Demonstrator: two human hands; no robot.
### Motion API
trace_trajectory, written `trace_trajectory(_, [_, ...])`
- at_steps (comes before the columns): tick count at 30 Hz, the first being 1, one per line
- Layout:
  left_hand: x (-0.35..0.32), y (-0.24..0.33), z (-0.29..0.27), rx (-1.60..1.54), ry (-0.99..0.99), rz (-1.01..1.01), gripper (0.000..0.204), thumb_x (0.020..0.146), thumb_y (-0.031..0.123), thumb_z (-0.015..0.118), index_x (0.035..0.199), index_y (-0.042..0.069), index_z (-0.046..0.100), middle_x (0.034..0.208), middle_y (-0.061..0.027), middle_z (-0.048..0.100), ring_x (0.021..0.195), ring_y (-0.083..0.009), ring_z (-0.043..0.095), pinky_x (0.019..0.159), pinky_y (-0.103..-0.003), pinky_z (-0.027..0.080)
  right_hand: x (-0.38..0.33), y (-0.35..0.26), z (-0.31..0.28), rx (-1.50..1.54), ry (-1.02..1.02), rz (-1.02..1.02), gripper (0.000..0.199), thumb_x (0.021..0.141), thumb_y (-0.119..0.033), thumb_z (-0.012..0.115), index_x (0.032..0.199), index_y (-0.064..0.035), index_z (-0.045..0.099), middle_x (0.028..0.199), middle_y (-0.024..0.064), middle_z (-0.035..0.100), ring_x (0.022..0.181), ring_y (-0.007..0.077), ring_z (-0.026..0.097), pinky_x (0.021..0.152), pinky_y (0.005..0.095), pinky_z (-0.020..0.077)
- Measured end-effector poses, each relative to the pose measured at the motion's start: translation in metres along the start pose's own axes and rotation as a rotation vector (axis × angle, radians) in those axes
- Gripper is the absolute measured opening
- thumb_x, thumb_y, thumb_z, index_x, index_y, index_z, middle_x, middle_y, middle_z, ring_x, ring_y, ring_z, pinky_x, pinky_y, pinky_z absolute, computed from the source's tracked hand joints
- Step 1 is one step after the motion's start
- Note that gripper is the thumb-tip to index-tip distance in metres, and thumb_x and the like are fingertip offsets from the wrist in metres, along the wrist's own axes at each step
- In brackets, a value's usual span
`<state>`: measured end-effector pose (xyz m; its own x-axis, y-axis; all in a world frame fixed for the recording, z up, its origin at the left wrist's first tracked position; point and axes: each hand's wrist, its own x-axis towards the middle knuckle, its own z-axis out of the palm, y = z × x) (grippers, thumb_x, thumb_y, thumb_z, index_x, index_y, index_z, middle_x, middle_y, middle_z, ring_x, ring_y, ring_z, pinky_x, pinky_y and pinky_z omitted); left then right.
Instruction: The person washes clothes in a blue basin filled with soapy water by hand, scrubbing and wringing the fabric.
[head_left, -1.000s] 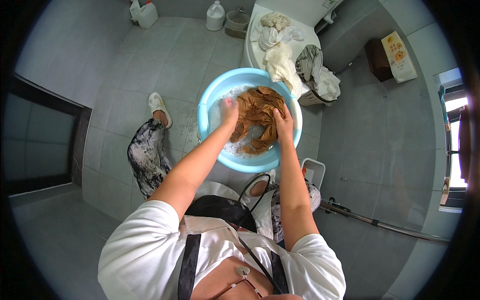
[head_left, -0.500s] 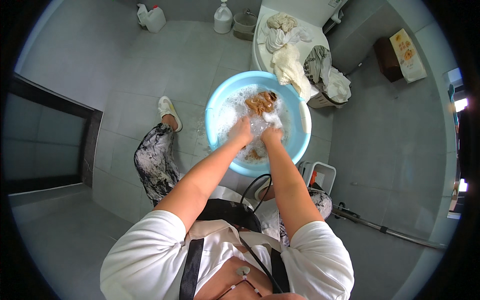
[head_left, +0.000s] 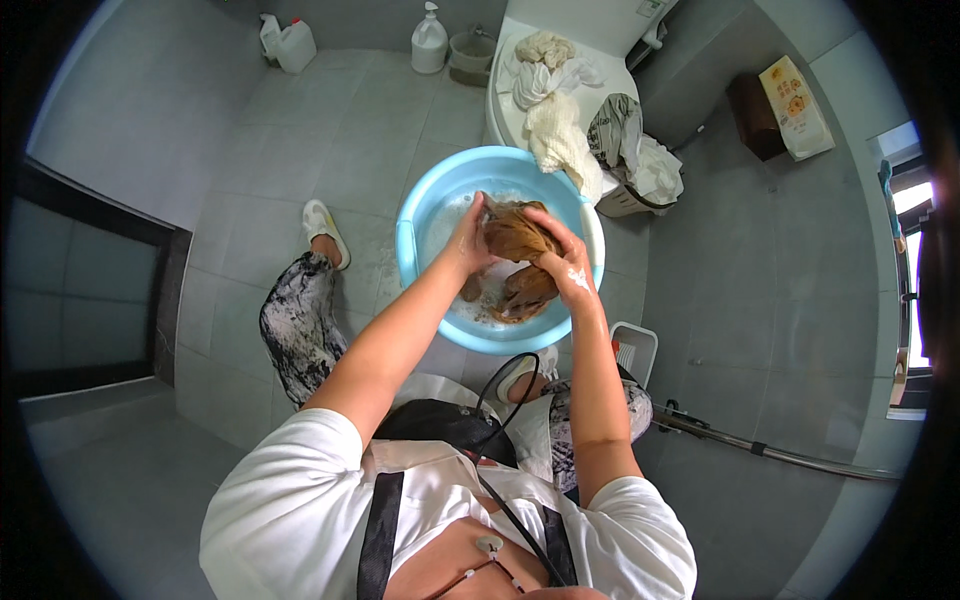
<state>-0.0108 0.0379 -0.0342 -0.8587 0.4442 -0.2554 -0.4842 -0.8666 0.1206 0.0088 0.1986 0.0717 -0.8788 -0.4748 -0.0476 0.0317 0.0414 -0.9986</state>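
A light-blue round basin [head_left: 407,250] stands on the floor in front of me, with soapy water [head_left: 437,230] inside. Above the water, a wet brown cloth garment [head_left: 515,237] is bunched between my two hands, its lower part [head_left: 526,292] hanging down toward the suds. My left hand [head_left: 468,238] grips its left side. On the right side, my right hand [head_left: 567,258] has its fingers bent over the cloth, and white foam sticks to its back near the wrist. The folds of cloth hide some of my fingertips.
Beyond the basin is a white toilet [head_left: 507,115] with cream and white clothes [head_left: 560,130] on its lid, one draping to the basin's rim. A laundry basket [head_left: 625,203] stands beside it. Bottles [head_left: 429,45] and a small bucket [head_left: 471,55] line the back wall.
Both hands have come up out of the suds and moved apart, lifting the brown garment, which lay mostly in the water before. The view has shifted slightly.
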Motion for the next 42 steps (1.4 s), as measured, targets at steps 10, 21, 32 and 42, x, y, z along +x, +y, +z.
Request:
trace_trajectory(10, [0.01,-0.007,-0.001,0.134,0.096,0.145,0.023,0.084,0.032,0.047,0.082,0.01,0.054,0.072,-0.0032,0.054,0.064,-0.0142,0.052,0.061,-0.029,0.046,-0.003,0.04,0.057,-0.647,0.23,-0.184,0.029,0.071,-0.026,0.065,0.094,-0.0098,0.058,0.093,0.0137,0.057,0.079,0.0331,0.056,0.07,0.0384,0.0454])
trace_trajectory(21, [0.006,-0.027,0.004,0.884,0.54,0.409,0.022,0.075,0.019,0.059,0.089,0.003,0.054,0.079,-0.005,0.056,0.07,-0.0153,0.054,0.067,-0.029,0.045,0.036,0.087,-0.008,-0.822,0.547,0.118,0.019,0.08,-0.024,0.053,0.087,-0.0082,0.061,0.083,0.0169,0.06,0.079,0.0363,0.056,0.07,0.0416,0.043])
trace_trajectory(32, [0.02,0.004,-0.045,1.864,0.756,0.408,0.052,0.078,0.015,0.056,0.126,0.01,0.038,0.119,-0.0216,0.044,0.111,-0.034,0.043,0.092,-0.038,0.036,0.041,0.109,0.002,-1.177,0.278,0.435,0.058,0.076,-0.014,0.054,0.13,-0.0249,0.033,0.126,0.015,0.036,0.1,0.031,0.052,0.081,0.0404,0.0447])
trace_trajectory(42, [0.02,0.007,-0.062,1.894,0.774,0.176,0.036,0.075,0.011,0.053,0.108,-0.001,0.05,0.102,-0.0248,0.054,0.098,-0.0362,0.052,0.085,-0.04,0.041,0.046,0.199,-0.017,-1.282,-0.083,0.643,0.032,0.084,-0.022,0.038,0.11,-0.007,0.05,0.107,0.0184,0.055,0.098,0.0332,0.054,0.084,0.0417,0.0428])
